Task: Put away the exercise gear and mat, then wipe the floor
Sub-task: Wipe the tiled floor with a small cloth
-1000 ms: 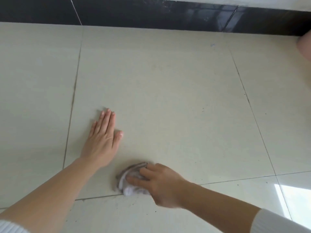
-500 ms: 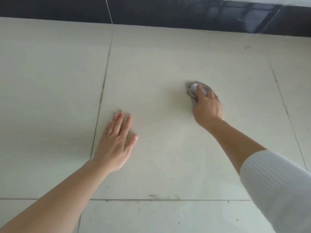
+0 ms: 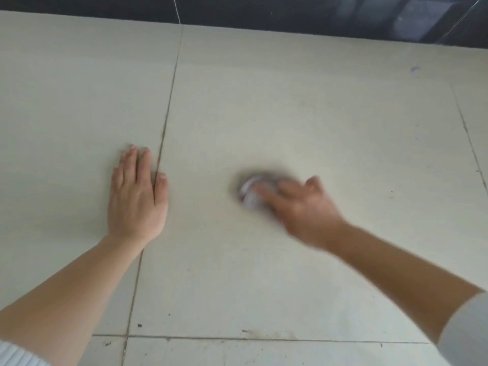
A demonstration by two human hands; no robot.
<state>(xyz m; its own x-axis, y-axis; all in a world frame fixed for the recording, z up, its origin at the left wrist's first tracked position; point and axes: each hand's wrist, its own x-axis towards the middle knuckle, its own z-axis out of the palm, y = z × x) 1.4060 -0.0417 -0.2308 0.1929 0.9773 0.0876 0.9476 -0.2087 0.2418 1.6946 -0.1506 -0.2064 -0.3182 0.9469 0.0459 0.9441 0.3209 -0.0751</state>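
A small crumpled grey-white cloth (image 3: 250, 192) lies on the pale tiled floor (image 3: 303, 109), blurred by motion. My right hand (image 3: 301, 207) grips it from the right, fingers curled over the wad and pressing it onto the tile. Further left, my left hand (image 3: 137, 199) rests flat on the floor with straight fingers, its thumb beside a grout line (image 3: 169, 112). No exercise gear or mat is in view.
A dark glossy baseboard (image 3: 264, 11) runs along the far edge of the floor. Dark specks and smudges (image 3: 264, 332) sit along the near grout line. A small bluish mark (image 3: 414, 69) shows at the far right.
My right hand swept the cloth from near me out toward the baseboard, then back toward me and left. The left hand stayed flat while the view shifted right.
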